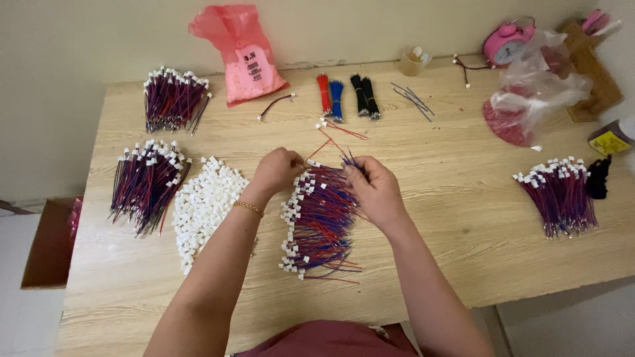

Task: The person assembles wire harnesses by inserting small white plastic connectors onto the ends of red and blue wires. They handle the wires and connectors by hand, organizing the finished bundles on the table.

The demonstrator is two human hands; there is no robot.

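Note:
My left hand (276,170) and my right hand (374,188) meet over a pile of red and blue wires with white plug ends (319,223) at the middle of the wooden table (450,198). The left fingers pinch a white plug with a red wire running up from it. The right fingers grip the ends of a few blue wires at the pile's top. A heap of loose white plastic plugs (204,206) lies just left of my left wrist, which wears a gold bracelet.
Finished wire bundles lie at the left (147,185), far left back (173,99) and right (559,193). Small red, blue and black wire bunches (346,96), a pink bag (242,53), a clear bag (533,92) and a pink clock (507,41) line the back. A cardboard box (50,242) stands on the floor.

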